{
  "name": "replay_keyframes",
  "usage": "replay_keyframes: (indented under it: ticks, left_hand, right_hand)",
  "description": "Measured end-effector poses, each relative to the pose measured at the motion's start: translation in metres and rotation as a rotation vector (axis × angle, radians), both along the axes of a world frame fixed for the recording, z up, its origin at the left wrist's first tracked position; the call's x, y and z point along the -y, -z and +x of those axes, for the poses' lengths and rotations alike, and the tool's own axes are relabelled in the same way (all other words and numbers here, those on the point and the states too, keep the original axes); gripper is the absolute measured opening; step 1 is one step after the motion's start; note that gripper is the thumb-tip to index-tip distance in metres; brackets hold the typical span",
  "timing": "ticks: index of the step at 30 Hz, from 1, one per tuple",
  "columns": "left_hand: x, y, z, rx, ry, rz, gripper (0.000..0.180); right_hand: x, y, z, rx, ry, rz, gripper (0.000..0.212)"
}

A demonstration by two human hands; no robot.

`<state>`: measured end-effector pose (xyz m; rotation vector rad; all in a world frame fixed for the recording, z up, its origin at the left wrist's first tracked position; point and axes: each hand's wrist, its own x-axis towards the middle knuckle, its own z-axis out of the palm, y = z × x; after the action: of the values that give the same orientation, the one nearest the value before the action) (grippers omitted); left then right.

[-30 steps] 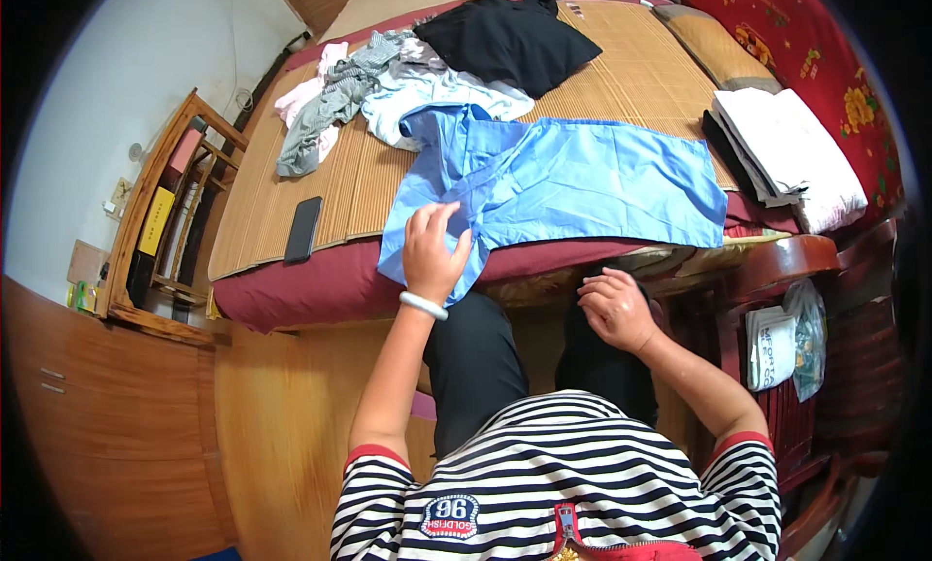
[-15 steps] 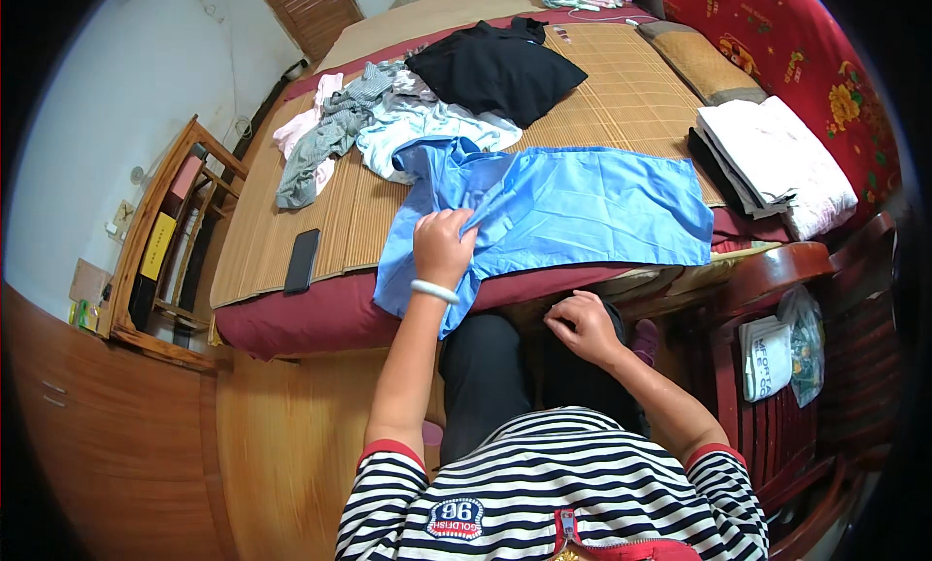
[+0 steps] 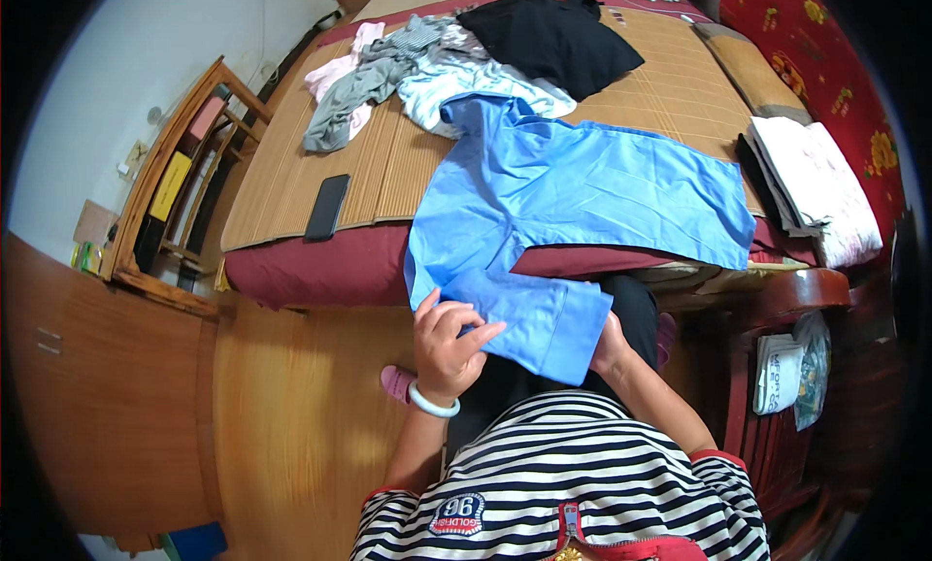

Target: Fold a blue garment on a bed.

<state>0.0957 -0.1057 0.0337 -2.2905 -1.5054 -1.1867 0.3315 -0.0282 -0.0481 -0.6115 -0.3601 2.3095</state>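
Note:
A blue garment (image 3: 621, 178) lies spread over the near side of the bed, and one hemmed, tube-like part of it hangs past the edge toward me. I cannot tell whether it is a shirt or trousers. My left hand (image 3: 451, 343) is at the left side of that part, its fingers apart and touching the cloth. At the hem's right end, my right hand (image 3: 610, 346) holds the cloth up above my lap; its fingertips are hidden under the fabric.
A black phone (image 3: 327, 208) lies left on the bamboo mat (image 3: 379, 178). Behind the garment are a black garment (image 3: 553, 42) and a rumpled grey one (image 3: 354, 100). Folded white clothes (image 3: 791, 178) sit at right, above a dark wooden chair (image 3: 801, 294). A pink slipper (image 3: 398, 382) is on the floor.
My left hand has come back toward me from the garment on the bed. My right hand, empty before, now holds the hem, and the near part is drawn out over my lap.

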Motion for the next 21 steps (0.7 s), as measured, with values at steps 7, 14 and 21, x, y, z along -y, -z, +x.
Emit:
replay_keyframes:
  ticks: [7,14,21]
  left_hand:
    - [0.041,0.029,-0.030,0.450,-0.151,-0.085,0.032]
    - [0.075,0.062,-0.052,1.226,-0.333,-0.190,0.047]
    - [0.135,0.069,-0.061,2.178,0.080,-0.652,0.051]
  right_hand:
    - [0.003,-0.027,-0.025,0.150,-0.491,0.204,0.069]
    - [0.024,-0.044,-0.077,0.103,-0.846,0.295,0.004]
    - [0.059,-0.021,-0.110,0.065,-1.048,0.287,0.005]
